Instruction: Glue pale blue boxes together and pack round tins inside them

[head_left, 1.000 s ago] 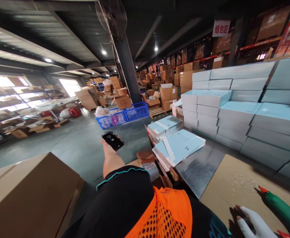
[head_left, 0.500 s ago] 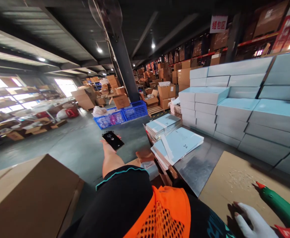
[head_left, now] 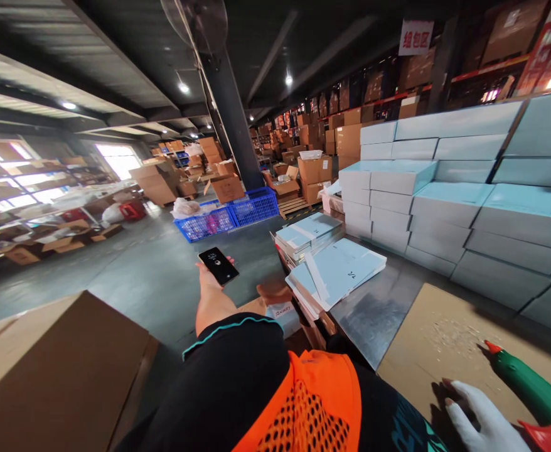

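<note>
My left hand point(head_left: 208, 276) is stretched out over the floor with its fingers closed around a black smartphone point(head_left: 219, 266), whose lit screen faces up. At the lower right, my right hand point(head_left: 485, 417) wears a white glove with bare fingertips. Its fingers are apart over a flat cardboard sheet point(head_left: 411, 339), and part of the hand is cut off by the frame. Beside it lies a green glue gun point(head_left: 534, 386) with an orange-red tip and a red trigger. Small clear bits point(head_left: 454, 336) are scattered on the cardboard near the tip.
Light-blue boxes point(head_left: 464, 207) are stacked along the metal table point(head_left: 367, 320). Flat light-blue pieces point(head_left: 344, 270) lie in piles at its left edge. A large carton point(head_left: 59, 370) stands at the lower left. Blue crates point(head_left: 256, 207) sit on the floor by a slanting pillar point(head_left: 235, 119).
The view has shifted slightly, and the phone in my left hand appears a little further right. My right hand stays in nearly the same place beside the glue gun.
</note>
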`<state>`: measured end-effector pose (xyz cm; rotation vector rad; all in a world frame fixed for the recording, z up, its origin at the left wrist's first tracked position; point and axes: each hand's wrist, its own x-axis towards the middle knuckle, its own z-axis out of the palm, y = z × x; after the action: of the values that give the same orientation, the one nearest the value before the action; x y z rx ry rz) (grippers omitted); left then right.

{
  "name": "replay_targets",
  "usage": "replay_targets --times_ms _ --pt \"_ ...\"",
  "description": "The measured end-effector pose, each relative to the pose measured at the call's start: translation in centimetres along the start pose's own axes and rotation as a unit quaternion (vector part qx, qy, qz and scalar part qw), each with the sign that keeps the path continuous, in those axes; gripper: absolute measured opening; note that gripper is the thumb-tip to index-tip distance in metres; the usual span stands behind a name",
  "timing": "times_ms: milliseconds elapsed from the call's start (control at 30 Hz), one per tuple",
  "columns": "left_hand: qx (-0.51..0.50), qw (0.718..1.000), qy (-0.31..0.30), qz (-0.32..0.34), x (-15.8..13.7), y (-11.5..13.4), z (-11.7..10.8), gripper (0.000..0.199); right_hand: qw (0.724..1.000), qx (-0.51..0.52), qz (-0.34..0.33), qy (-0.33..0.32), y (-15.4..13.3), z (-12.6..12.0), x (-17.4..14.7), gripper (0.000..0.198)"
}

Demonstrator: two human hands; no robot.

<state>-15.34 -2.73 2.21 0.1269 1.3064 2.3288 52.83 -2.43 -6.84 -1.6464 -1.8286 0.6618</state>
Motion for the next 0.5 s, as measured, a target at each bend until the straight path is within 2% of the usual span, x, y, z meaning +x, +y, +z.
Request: replay_targets --times_ms 200,500 --pt "-0.023 0.998 -0.030 -0.043 0.9 -0.5 -0.4 0.060 1.000 -0.002 0.001 0.007 -0.4 0.0 -0.1 0.057" --pt "0.005 0.993 -0.064 -0.094 1.1 -1.6 -0.7 0.048 0.999 -0.009 -0.034 0.023 -0.2 -0.3 -0.2 0.050"
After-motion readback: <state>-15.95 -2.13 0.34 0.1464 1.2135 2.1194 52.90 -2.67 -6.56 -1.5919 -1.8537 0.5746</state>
